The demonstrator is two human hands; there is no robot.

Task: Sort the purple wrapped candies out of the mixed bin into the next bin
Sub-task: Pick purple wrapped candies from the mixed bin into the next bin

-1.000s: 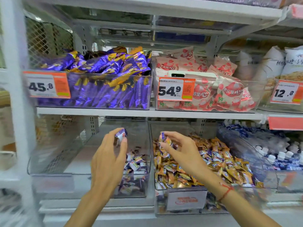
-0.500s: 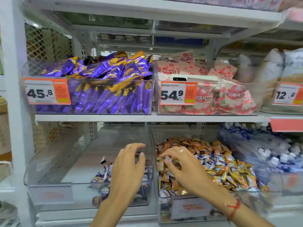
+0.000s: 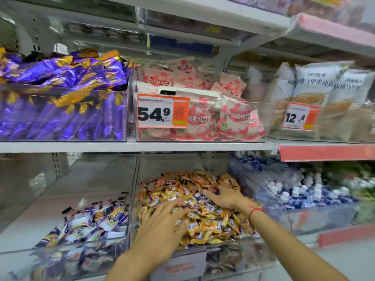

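Two hands (image 3: 162,226) (image 3: 225,194) spread over one mixed bin (image 3: 190,258).

A clear plastic bin of pink-and-white snack packets (image 3: 213,110) sits on the upper white metal shelf (image 3: 142,146), an orange-and-white price tag reading 54.9 (image 3: 162,112) on its front. Just left of it are shiny purple-and-gold packets (image 3: 60,94); right of it, white printed bags (image 3: 316,86) behind a 12.8 tag (image 3: 300,116).

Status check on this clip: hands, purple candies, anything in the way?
Left hand and right hand open, spread on the mixed bin pile. Purple candies heaped in the left bin. No visible obstruction.
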